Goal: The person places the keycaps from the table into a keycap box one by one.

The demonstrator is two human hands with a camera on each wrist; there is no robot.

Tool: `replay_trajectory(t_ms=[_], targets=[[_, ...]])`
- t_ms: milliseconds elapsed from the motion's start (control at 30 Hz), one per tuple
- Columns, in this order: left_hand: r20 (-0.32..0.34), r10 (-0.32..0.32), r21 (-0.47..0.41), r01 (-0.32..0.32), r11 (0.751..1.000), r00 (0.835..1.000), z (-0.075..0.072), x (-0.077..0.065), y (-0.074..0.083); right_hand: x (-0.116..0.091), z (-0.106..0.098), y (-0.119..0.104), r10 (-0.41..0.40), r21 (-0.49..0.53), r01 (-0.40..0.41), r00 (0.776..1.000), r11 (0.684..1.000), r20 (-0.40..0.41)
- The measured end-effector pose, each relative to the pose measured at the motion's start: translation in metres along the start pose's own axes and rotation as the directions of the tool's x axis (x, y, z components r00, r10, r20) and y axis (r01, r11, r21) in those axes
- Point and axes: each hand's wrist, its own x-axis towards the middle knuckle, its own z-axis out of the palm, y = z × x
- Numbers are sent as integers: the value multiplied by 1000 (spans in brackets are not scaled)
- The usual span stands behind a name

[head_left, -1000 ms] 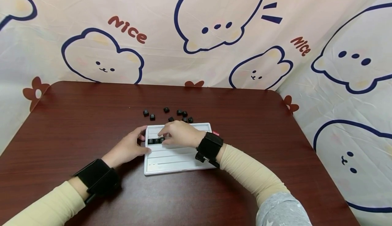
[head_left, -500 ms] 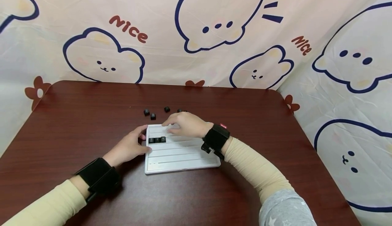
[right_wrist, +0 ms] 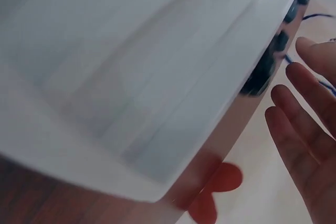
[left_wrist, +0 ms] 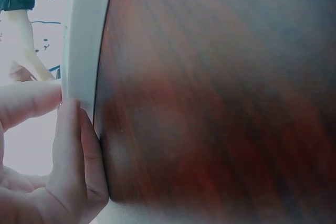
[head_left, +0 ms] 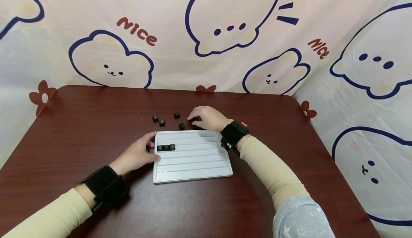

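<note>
Caught reaching with the right hand (head_left: pixel 208 119) over loose black blocks (head_left: pixel 162 123) on a brown table (head_left: pixel 273 123), just beyond the far edge of a white tray (head_left: pixel 193 161). Shifted there within the past second from the end of a row of three blocks (head_left: pixel 166 147), left lying in the tray as before. Probably a switch from the row back to the loose pieces, with no fourth block yet alongside the three. Shown from the right wrist with thumb and fingers apart, near dark, blurred blocks; impossible to tell whether touching any. Clamped by the left hand (head_left: pixel 135 154) at the tray's left edge, with thumb on top, just as a second ago. Laid with the tray's long axis running left to right, nearly parallel to the table's far edge, and with the right end angled slightly away. Pointed along that same axis in the case of the row, side by side at a groove's left end, in the tray's far half. Scattered without order in the case of the loose blocks, partly hidden beneath the reaching fingers.
</note>
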Motion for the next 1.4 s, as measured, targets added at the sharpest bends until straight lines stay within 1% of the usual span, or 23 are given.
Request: replay_trajectory(t_ms=[167,333,467,700,1000,1400], targets=[[2,-3,-3,3,1000,1000,2,0,-1,2,0,9,40,-3,-39,999,999,27],[-2,-1,1,1,1000,1000,2,1,-1,4,-1,13,78,13,-79,995,997,56],[3,-12,-2,12,1000,1000,3,1,-1,5,0,16,105,24,-107,992,994,65],[6,-21,-8,21,1000,1000,2,1,-1,6,0,18,103,25,-105,992,994,67],[5,-21,-7,21,1000,1000,1,1,-1,8,-4,17,131,50,-135,988,990,84],[-3,-4,14,4,1000,1000,1,2,-2,11,-6,20,160,23,-163,980,986,115]])
